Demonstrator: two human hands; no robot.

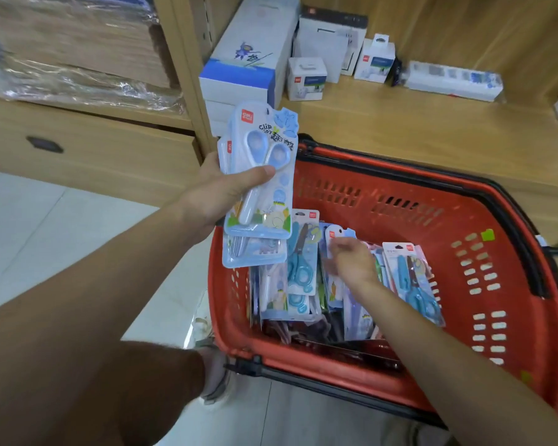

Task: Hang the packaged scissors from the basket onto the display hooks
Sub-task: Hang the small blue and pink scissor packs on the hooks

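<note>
A red plastic basket [484,226] stands on the floor, holding several blue packaged scissors [298,268] on edge. My left hand [219,194] grips a small stack of packaged scissors [261,175] above the basket's left rim, thumb across the front pack. My right hand [351,260] reaches into the basket and its fingers pinch the top of one white-and-blue pack [334,235]. Another pack of blue scissors [411,278] leans at the right. No display hooks are in view.
A wooden shelf [400,123] behind the basket carries white boxes [248,56] and small product cartons [306,78]. A wooden drawer unit [87,149] stands at the left. My foot [213,375] is beside the basket on the pale tiled floor.
</note>
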